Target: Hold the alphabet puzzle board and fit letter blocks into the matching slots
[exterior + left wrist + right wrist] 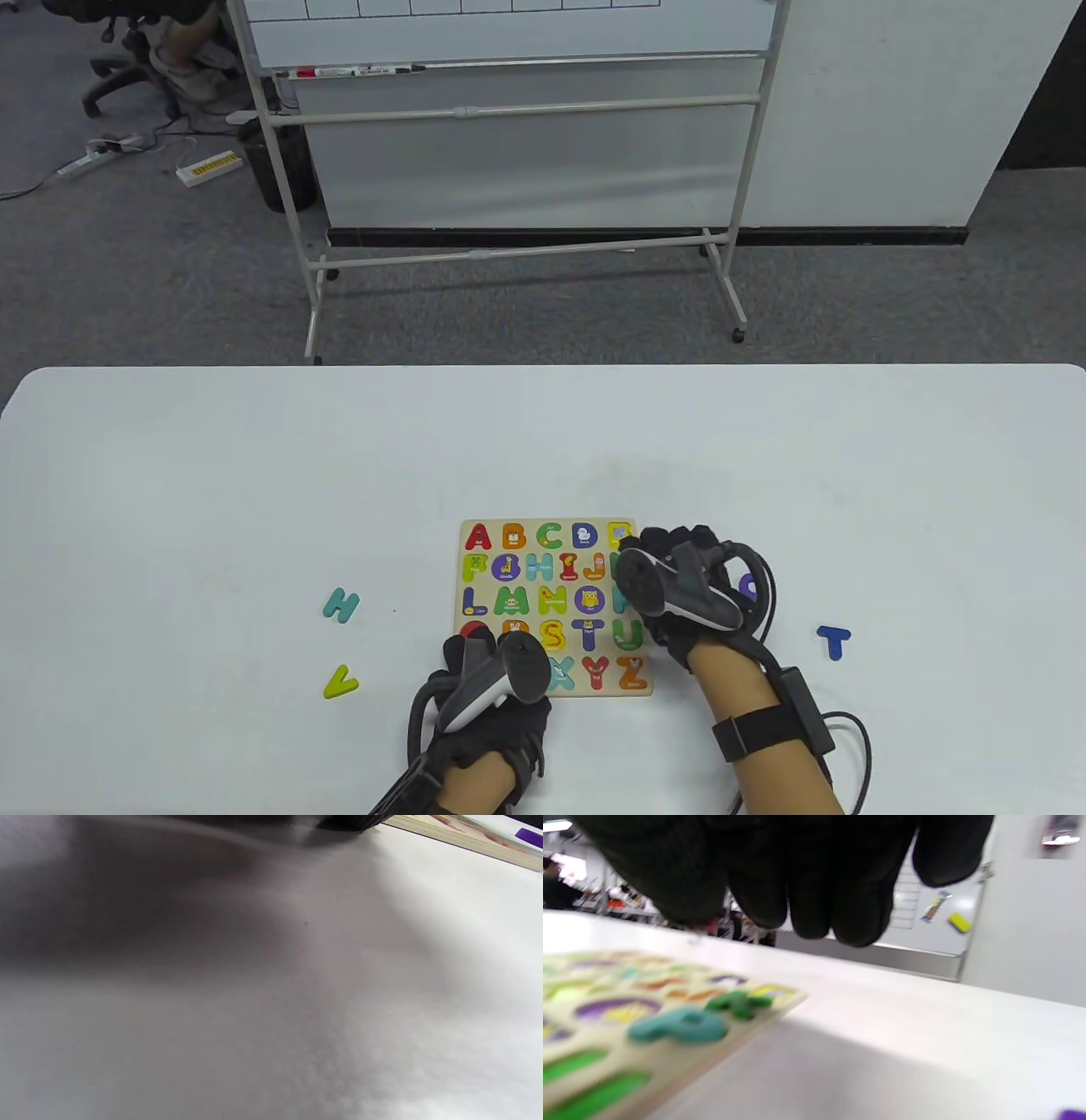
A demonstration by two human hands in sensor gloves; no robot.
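Table view shows the board (556, 607) near you on the surface (254, 475). Your left hand (484, 679) rests on its near-left corner and your right hand (679, 586) hovers over its right edge; I cannot tell if either grips. Loose H (341, 604), V (340, 682) and T (834, 641) lie apart. If your left hand loosens, the board could slide while a block is pressed in.

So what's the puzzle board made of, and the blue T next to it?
The puzzle board looks like wood: its pale side edge shows thin stacked layers, like plywood, under a printed, colourful top. The blue T is a thick, flat block with an even matte colour, probably painted wood too, though plastic can't be ruled out from here.
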